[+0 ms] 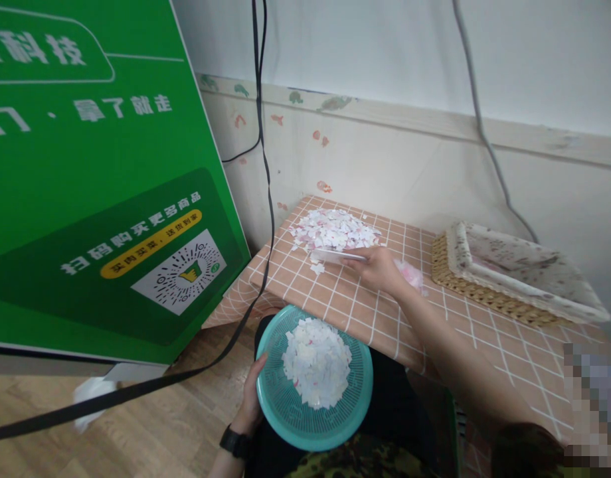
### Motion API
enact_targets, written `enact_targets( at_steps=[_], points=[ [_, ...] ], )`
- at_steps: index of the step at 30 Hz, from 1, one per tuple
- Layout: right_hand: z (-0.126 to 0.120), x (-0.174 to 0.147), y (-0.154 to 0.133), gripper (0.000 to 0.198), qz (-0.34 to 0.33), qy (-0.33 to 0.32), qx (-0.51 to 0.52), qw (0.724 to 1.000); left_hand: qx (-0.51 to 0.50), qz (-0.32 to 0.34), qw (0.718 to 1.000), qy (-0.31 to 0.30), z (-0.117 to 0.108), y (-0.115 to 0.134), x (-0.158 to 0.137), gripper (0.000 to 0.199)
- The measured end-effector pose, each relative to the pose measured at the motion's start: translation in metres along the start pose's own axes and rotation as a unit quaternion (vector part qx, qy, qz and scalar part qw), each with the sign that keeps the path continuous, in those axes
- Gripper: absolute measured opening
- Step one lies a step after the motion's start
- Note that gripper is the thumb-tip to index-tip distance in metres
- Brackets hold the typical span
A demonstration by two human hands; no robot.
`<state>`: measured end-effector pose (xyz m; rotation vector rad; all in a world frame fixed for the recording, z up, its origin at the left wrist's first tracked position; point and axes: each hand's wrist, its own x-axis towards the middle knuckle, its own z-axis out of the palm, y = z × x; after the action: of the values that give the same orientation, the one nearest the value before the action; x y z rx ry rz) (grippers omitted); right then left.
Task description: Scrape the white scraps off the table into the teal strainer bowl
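Observation:
My left hand [254,392], with a dark watch on its wrist, grips the left rim of a round turquoise plastic colander [358,398] at my lap. Small white paper scraps [315,362] with a few pink bits are heaped in it. Over the table, my right hand [372,265] is closed on a thin, flat, whitish piece [330,255] whose exact kind I cannot make out. This piece is at the front edge of a larger pile of paper scraps [335,228]. Just beyond my right hand lies a crumpled pinkish, see-through bundle [410,275], partly hidden by my wrist.
A brown checked cloth covers the table [345,299] against the wall. On its right stands a woven basket [485,285] with a floral lining. A green printed panel [136,166] rises at left. Dark cables [268,179] hang in front and cross low to the left.

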<state>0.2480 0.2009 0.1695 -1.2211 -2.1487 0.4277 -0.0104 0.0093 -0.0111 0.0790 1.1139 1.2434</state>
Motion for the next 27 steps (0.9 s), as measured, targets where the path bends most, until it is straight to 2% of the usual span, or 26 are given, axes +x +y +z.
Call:
enact_targets(
  at_steps=[5,14,20,27],
  points=[
    [0.001,-0.001,0.002,0.019,0.021,-0.011,0.04,0.999,-0.005,-0.003,1.0,-0.008,0.001,0.001,-0.001,0.032],
    [0.008,0.002,0.004,0.024,0.062,0.079,-0.021,0.995,-0.002,-0.012,1.0,0.004,0.003,0.002,-0.002,0.033],
    [0.016,0.005,-0.006,0.024,0.042,0.052,0.009,0.998,-0.009,-0.008,1.0,-0.013,0.0,0.0,-0.001,0.036],
    [0.023,0.01,-0.009,0.021,0.044,0.065,0.004,0.997,-0.008,-0.013,1.0,-0.018,-0.001,0.0,-0.001,0.037]
  ],
)
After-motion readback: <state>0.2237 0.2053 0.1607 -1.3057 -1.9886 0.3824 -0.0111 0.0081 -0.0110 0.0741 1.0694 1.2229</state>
